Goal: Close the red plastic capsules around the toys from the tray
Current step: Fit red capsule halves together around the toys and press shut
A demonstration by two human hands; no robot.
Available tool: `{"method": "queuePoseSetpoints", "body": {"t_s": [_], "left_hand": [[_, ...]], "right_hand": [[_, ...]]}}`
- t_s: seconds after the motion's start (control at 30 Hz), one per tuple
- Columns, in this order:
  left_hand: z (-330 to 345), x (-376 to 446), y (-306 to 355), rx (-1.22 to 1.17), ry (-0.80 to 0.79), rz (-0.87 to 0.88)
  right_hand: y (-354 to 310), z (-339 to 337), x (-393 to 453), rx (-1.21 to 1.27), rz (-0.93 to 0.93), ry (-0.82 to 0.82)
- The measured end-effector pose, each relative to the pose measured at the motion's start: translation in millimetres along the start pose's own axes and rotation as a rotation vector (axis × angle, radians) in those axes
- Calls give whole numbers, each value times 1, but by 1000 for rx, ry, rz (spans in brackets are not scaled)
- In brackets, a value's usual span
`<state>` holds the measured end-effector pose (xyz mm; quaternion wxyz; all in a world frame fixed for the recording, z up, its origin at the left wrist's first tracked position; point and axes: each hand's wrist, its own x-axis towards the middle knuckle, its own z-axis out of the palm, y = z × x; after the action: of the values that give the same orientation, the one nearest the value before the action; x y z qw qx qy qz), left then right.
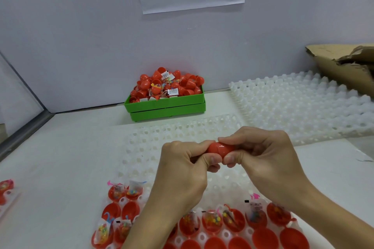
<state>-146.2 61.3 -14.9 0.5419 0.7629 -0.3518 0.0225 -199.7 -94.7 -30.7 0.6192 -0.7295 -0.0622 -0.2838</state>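
Both hands hold one red capsule (219, 148) above the white dimpled tray (178, 131). My left hand (182, 166) grips its left end with curled fingers and thumb, and my right hand (261, 151) grips its right end. The two halves meet in a seam between my thumbs. Along the tray's near rows sit several open red capsule halves (212, 222) with small bagged toys in them, and empty red halves (265, 237) lie in the row closest to me.
A green bin (165, 105) heaped with red capsules and toy packets stands against the back wall. A second white dimpled tray (303, 105) lies at the right, with torn cardboard (344, 62) behind it. More red capsule halves (6, 190) sit at the left edge.
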Motion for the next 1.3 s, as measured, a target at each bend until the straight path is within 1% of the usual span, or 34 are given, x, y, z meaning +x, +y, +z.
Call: {"method": "queuePoseSetpoints", "body": {"t_s": [0.1,0.2,0.37,0.5,0.6,0.7,0.77,0.83,0.93,0.97,1.07,1.13,1.2,1.27,1.3], "left_hand": [[-1,0,-1,44,-7,27],[-4,0,-2,52,-13,45],[-4,0,-4,56,4,50],[0,0,-4,99,-19,63],[1,0,-6,174,-39,92],[1,0,-6,213,-32,126],[0,1,-5,167,-12,81],[-3,2,-3,117,8,48],[-6,2,-1,70,65,97],[-6,2,-2,103,78,133],[-2,0,-3,307,79,255],[1,-1,-2,371,77,280],[1,0,-1,307,104,235],[0,2,-1,115,131,103],[-1,2,-2,11,115,34]], "right_hand": [[0,1,0,-7,-20,-10],[-1,1,0,-36,-33,-36],[-1,0,1,-86,-45,-34],[-1,-2,1,-129,-72,-36],[0,-2,0,-185,-77,-46],[0,-1,1,-214,-61,-42],[-2,-1,2,-218,-33,-43],[-5,-2,1,-179,30,-75],[-11,-1,-2,-64,112,-146],[-14,0,-3,-38,133,-155],[-18,5,-1,14,181,-147],[-18,4,0,-3,192,-127],[-19,2,3,4,186,-120],[-20,-1,4,31,173,-130],[-22,-2,4,47,167,-148]]}}
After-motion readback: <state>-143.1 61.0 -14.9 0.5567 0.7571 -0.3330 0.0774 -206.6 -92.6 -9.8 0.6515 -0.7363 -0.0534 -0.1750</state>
